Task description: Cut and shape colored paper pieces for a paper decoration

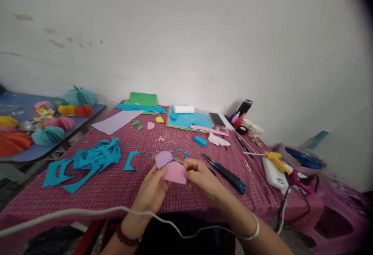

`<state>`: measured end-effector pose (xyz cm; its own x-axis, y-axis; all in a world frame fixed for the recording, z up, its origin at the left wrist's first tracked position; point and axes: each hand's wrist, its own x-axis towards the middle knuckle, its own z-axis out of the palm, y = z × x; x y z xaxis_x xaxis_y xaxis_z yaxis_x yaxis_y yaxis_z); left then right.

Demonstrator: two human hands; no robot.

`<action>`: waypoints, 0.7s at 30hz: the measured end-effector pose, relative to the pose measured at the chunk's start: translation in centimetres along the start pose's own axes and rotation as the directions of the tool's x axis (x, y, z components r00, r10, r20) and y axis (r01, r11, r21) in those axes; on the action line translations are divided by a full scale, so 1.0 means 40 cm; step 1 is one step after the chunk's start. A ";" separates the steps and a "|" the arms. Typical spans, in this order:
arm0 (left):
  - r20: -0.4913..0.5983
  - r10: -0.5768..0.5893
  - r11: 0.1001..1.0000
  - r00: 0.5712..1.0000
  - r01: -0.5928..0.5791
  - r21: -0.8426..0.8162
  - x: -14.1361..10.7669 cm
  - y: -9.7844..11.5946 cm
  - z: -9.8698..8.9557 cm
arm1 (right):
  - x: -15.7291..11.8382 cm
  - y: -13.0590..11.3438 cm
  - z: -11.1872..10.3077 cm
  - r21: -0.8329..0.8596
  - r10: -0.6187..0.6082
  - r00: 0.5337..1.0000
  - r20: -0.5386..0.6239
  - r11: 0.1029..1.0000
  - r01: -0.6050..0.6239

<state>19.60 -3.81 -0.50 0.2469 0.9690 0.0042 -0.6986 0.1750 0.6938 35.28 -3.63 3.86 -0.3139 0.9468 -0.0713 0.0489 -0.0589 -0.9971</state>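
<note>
Near the front of the table, my left hand (153, 191) is closed on a pink paper half-circle (174, 172) and a purple paper piece (163, 158) that fans out behind it. At the pink half-circle's right end, the fingers of my right hand (201, 175) are pinched together on its edge. A thin greyish thing (177, 159) shows just behind the papers, too hidden to name. To the right of my right hand lies a dark blue utility knife (225, 173). Small paper scraps (163, 140) are scattered beyond my hands.
Blue paper offcuts (96, 156) are heaped at the left. A yellow and purple glue gun (278, 163) rests on a white power bank-like block (274, 177) at the right. A white cable (116, 209) crosses in front. Paper pumpkins (48, 133) stand on the blue side table.
</note>
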 end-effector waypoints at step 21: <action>-0.187 0.173 0.766 0.967 -0.013 0.643 0.008 -0.005 -0.049 | 0.054 0.018 -0.042 -0.032 -0.043 0.996 0.076 0.998 0.045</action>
<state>18.52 -3.19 -2.03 -0.0073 0.9999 -0.0105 -0.1062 0.0096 0.9943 36.23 -1.08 3.04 -0.3873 0.9214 -0.0304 0.0652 -0.0055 -0.9979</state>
